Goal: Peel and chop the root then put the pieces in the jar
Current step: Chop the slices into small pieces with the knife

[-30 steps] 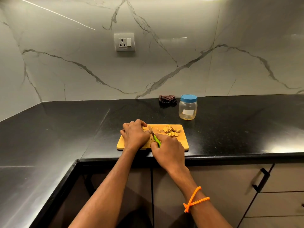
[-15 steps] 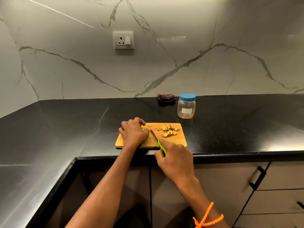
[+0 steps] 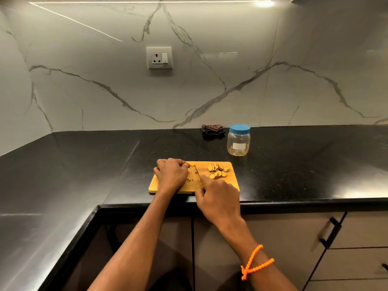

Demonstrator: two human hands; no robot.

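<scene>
Hands (two) over one board

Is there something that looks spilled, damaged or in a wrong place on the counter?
Nothing stands out. The cut pieces stay on the cutting board; the jar stands upright and still capped, so pieces cannot go in yet.

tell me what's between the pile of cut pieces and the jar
In the head view, only the far right corner of the cutting board and bare black counter lie between the cut pieces and the jar.
</scene>
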